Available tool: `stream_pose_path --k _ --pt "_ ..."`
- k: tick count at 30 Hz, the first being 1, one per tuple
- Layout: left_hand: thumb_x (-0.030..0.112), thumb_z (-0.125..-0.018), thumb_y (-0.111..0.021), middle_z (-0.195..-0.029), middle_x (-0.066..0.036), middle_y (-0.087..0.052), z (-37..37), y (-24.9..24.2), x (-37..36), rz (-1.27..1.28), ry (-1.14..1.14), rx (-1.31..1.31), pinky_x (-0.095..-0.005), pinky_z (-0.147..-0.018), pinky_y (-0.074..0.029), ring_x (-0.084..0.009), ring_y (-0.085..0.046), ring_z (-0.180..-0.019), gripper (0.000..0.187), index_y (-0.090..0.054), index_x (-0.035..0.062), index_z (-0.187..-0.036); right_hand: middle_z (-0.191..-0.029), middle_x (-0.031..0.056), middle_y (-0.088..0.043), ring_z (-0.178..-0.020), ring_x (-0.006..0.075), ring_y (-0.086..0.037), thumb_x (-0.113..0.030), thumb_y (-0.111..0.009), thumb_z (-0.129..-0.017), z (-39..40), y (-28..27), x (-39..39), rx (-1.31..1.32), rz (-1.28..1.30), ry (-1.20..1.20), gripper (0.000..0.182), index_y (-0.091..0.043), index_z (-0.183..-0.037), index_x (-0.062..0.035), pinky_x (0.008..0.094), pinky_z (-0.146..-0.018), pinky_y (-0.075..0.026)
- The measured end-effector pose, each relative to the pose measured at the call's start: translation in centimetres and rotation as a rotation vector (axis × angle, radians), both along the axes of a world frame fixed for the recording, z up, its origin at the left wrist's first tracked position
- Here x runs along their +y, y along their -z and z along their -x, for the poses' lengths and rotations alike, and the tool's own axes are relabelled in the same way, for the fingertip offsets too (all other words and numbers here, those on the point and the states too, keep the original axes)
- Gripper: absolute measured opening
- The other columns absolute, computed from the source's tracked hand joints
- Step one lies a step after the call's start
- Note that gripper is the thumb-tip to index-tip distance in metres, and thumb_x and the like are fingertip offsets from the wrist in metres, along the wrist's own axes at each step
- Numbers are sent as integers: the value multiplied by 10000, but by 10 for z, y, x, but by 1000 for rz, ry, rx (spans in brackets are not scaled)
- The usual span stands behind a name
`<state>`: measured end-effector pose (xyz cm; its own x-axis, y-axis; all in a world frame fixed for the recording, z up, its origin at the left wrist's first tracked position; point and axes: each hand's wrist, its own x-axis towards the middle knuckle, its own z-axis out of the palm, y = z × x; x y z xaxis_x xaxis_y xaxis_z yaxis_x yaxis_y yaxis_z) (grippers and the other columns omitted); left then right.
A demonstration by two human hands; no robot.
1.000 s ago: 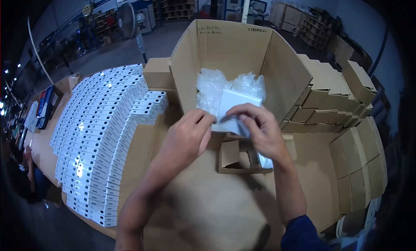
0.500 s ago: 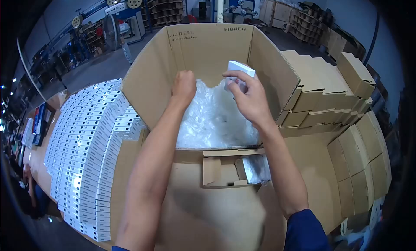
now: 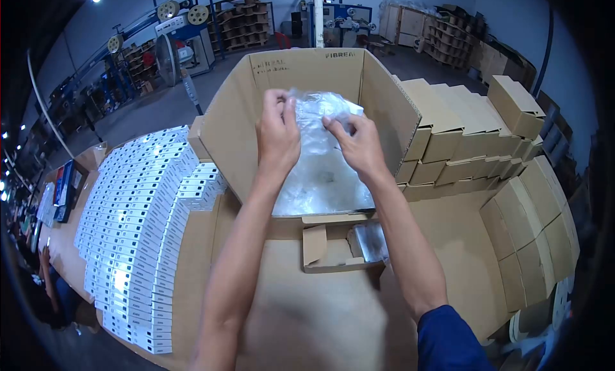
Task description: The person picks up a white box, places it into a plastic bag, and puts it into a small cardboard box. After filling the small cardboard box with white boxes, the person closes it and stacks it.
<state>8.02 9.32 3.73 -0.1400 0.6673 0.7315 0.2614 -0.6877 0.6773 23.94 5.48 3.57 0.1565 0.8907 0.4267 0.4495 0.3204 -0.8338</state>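
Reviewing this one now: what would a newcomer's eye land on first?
Probably the big open carton in the middle, where the left hand and right hand hold crinkled clear plastic over it. Next, the dense rows of small white boxes on the left, then the brown cardboard boxes stacked on the right.

Clear plastic film [image 3: 312, 129] is covering most of white item [image 3: 356, 108]. Right forearm [image 3: 410, 249] is hiding right end of small open carton [image 3: 314, 244]. Lower picture edge is cutting off left forearm [image 3: 234, 281] and blue sleeve [image 3: 451, 339]. Print on white boxes [image 3: 128, 236] is showing too small for reading. Markings [image 3: 270, 66] on large carton [image 3: 229, 131] are blurring. Person [image 3: 47, 278] at far left is blending into shadow.
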Motion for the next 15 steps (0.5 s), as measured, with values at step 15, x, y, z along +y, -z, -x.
stream_pose_path --k 15 --pt "155 -941 -781 -1059 -65 -709 42 72 -268 533 497 -351 -282 -848 -532 -113 -653 -963 293 -653 -17 -1140 -1020 49 -648 -928 120 -562 -289 -799 -930 19 44 -242 461 117 -245 317 -770 -1066 -4 277 -808 -471"
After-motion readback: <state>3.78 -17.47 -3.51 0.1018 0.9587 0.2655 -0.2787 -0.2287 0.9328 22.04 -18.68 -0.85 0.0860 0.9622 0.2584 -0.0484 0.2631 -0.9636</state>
